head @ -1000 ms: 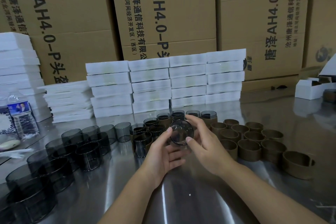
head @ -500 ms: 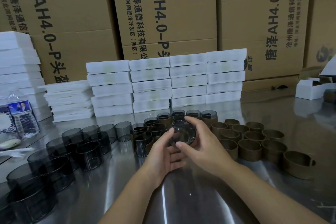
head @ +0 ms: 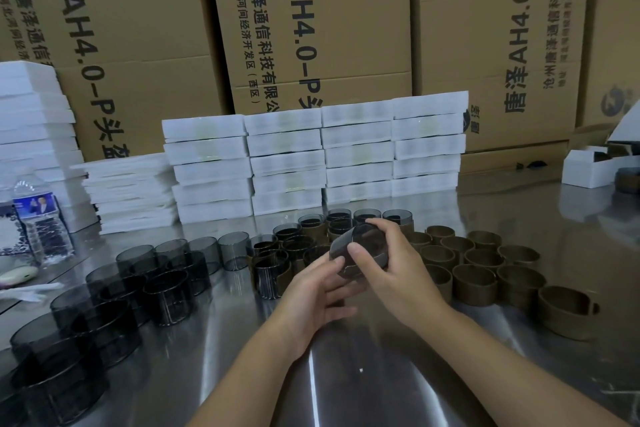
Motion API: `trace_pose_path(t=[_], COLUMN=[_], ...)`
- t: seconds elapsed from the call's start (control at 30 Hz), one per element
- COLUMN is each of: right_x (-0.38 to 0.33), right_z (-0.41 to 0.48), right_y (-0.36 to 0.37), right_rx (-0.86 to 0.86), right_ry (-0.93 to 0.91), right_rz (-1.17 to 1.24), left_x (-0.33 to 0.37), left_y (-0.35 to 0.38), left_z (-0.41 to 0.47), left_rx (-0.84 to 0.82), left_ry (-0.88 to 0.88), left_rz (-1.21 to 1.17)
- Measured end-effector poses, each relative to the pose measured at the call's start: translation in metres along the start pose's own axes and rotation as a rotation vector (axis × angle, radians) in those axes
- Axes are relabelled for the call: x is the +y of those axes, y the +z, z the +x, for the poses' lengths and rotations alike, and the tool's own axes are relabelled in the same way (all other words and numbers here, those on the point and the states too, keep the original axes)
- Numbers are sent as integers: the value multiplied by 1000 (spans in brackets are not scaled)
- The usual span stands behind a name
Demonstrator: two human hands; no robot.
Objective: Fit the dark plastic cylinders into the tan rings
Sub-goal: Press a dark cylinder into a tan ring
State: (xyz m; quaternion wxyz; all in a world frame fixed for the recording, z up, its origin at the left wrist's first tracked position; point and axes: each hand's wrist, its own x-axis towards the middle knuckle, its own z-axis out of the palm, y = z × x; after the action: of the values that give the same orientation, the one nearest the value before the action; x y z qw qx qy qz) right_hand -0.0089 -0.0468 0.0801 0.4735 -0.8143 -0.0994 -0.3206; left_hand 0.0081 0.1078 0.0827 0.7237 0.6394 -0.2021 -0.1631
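Left hand (head: 311, 298) and right hand (head: 394, 274) grip one dark cylinder (head: 349, 237), its underside hidden.

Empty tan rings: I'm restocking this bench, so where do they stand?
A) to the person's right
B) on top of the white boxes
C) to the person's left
A: the empty tan rings cluster on the steel table right of the right hand, which grips a dark cylinder; loose cylinders stand left.

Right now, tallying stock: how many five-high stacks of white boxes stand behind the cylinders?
4 stacks of white boxes, side by side mid-table, left to right. More could sit hidden behind.
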Motion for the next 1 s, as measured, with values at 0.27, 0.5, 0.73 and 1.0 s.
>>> trace_pose_path(t=[0.27, 0.5, 0.73, 1.0], right_x=[-3, -7, -1, -2], right_z=[0, 0, 3, 6], right_y=[-2, -3, 4, 5], right_rx=[-29, -50, -76, -55], right_ry=[41, 109, 223, 274], right_rz=[61, 172, 317, 381], left_x=[1, -1, -3, -5], left_y=[3, 6, 6, 5], left_z=[-3, -1, 0, 2], left_rx=[14, -1, 6, 164], left_ry=[72, 94, 100, 96], left_rz=[-15, -155, -241, -18])
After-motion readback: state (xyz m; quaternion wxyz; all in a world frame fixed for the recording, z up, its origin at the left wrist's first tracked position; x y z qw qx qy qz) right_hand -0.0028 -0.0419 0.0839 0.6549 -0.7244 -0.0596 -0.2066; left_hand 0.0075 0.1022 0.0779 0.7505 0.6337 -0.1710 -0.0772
